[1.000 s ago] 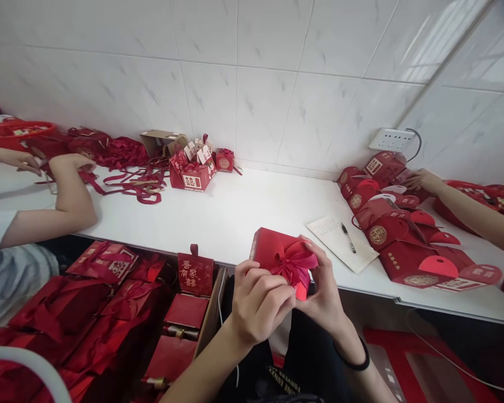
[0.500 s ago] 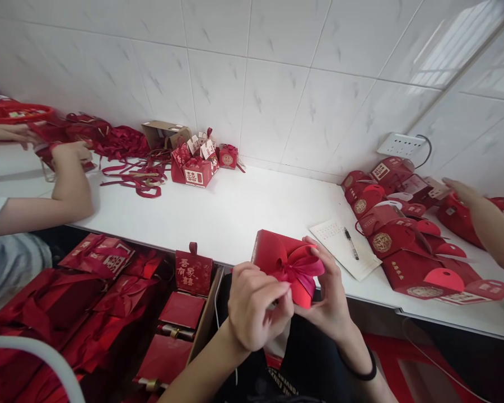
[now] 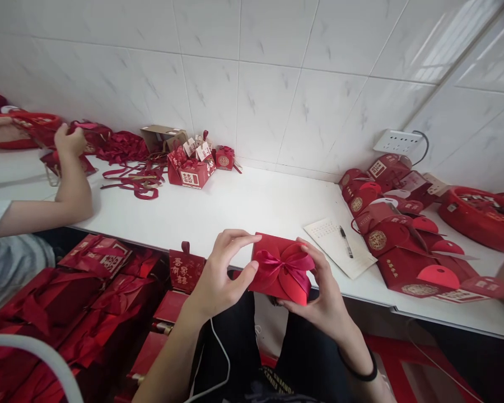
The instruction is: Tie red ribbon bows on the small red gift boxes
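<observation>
Red gift box (image 3: 282,284) with satin bow (image 3: 284,264), lower centre of frame, gripped along its right side by the right hand (image 3: 325,296), the left hand (image 3: 219,277) spread loosely, fingertips at its left edge; beyond, pale paper sheet (image 3: 357,268) bearing black pen (image 3: 346,242), red cartons (image 3: 403,268) at right, white power strip (image 3: 397,141) upper right.

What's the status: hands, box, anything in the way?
Left hand spread at left edge of red box; right hand grips its right side. Bow on box's upper face. Nothing visibly blocking either hand.
</observation>
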A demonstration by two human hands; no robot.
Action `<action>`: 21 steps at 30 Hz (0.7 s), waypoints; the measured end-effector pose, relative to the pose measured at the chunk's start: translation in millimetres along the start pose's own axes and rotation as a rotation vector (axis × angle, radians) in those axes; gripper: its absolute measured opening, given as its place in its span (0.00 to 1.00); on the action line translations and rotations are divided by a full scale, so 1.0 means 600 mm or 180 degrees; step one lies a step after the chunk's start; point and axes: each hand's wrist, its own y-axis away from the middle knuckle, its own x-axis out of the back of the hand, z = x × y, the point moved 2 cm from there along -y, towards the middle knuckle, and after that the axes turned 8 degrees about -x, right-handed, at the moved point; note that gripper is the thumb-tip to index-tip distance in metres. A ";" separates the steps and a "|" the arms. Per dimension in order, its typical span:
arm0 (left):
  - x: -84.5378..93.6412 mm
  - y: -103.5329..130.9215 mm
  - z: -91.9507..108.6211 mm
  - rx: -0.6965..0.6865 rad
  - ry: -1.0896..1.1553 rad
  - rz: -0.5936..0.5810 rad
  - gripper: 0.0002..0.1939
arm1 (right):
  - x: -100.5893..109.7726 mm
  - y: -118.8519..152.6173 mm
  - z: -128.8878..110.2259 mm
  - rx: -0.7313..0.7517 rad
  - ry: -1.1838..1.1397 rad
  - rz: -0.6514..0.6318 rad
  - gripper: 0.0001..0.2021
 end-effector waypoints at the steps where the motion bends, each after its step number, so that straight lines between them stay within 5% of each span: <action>1: 0.000 -0.004 0.004 -0.0115 -0.0106 -0.0080 0.16 | 0.003 0.002 0.001 -0.0004 0.0009 -0.0044 0.40; 6: -0.001 -0.020 0.019 -0.0496 -0.0214 -0.0565 0.04 | 0.022 0.016 0.008 -0.0120 -0.0050 -0.0235 0.40; 12: -0.002 -0.045 0.033 -0.0604 0.0014 -0.1543 0.05 | 0.036 0.029 0.020 -0.0559 -0.0615 -0.0886 0.42; 21: -0.030 -0.057 0.012 -0.0190 0.0758 -0.1869 0.10 | 0.037 0.029 0.017 -0.0632 -0.1262 -0.1243 0.38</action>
